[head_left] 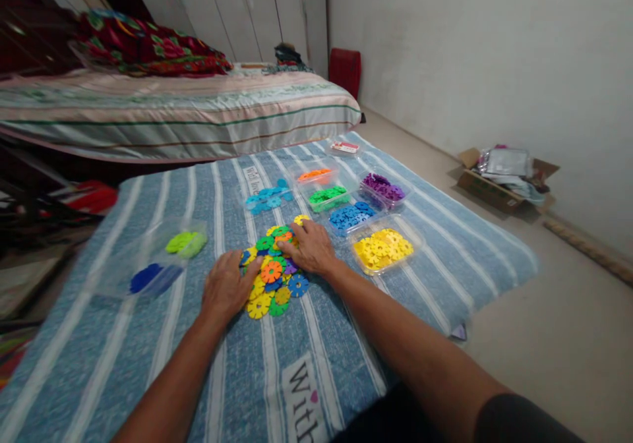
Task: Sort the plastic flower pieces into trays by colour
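Observation:
A mixed pile of flower-shaped plastic discs (271, 271) in yellow, green, orange, blue and purple lies on the striped blue cloth. At the pile's left edge rests my left hand (228, 286), thumb apart from the fingers and touching the discs. My right hand (312, 248) reaches over the upper right of the pile, its thumb and fingertips spread on the discs near an orange one. Neither hand visibly lifts a disc. To the right of the pile, a clear tub holds yellow discs (383, 248), and another beside it holds blue discs (352, 217).
Further clear tubs hold green (329, 197), orange (315, 175), purple (383, 187) and light-blue discs (270, 197). On the left are tubs of lime discs (186, 242) and dark-blue discs (148, 278). A bed (198, 113) stands behind; a cardboard box (494, 186) sits on the floor.

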`<state>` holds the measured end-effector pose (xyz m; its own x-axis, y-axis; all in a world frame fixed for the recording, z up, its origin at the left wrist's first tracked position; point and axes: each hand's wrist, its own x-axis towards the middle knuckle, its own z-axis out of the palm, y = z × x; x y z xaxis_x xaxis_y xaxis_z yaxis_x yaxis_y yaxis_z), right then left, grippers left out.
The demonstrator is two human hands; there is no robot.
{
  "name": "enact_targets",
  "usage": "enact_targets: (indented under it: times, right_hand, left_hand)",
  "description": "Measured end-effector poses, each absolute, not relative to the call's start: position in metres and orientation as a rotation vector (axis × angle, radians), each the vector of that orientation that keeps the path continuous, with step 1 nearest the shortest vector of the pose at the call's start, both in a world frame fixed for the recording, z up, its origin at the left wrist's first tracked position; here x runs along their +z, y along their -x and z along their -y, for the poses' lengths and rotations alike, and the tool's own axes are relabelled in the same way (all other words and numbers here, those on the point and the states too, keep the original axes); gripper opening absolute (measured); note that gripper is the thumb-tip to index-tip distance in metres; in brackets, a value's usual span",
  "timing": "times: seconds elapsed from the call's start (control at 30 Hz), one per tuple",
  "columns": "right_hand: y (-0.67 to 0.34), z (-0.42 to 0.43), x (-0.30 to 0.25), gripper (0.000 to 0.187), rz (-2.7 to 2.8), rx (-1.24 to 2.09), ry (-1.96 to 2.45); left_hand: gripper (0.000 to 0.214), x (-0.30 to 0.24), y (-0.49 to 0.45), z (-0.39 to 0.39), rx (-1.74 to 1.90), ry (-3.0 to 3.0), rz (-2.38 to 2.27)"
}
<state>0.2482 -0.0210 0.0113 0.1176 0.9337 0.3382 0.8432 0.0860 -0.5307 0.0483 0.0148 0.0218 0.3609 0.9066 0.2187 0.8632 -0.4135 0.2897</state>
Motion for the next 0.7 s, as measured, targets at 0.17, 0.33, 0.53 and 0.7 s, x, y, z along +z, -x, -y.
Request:
enact_targets:
  times: [0.17, 0.33, 0.53, 0.7]
  right_hand:
    - [-0.247, 0.021, 0.013, 0.050, 1.790, 0.173, 1.771]
    - [-0.242, 0.015, 0.014, 0.044, 1.789, 0.195, 1.725]
    - [-0.232, 0.008, 0.013, 0.031, 1.730, 0.293, 1.535]
    - [-0.232, 0.010, 0.007, 0.032, 1.515, 0.471, 1.270]
  left_hand:
    - [0.049, 0.018, -0.075, 0.003, 0.695, -2.417, -1.544]
    - [0.052, 0.012, -0.092, 0.017, 0.927, -2.249, -1.527]
    - [0.049, 0.021, -0.105, 0.035, 1.017, -1.986, -1.535]
    - [0.048, 0.023, -0.095, 0.035, 1.154, -1.885, -1.529]
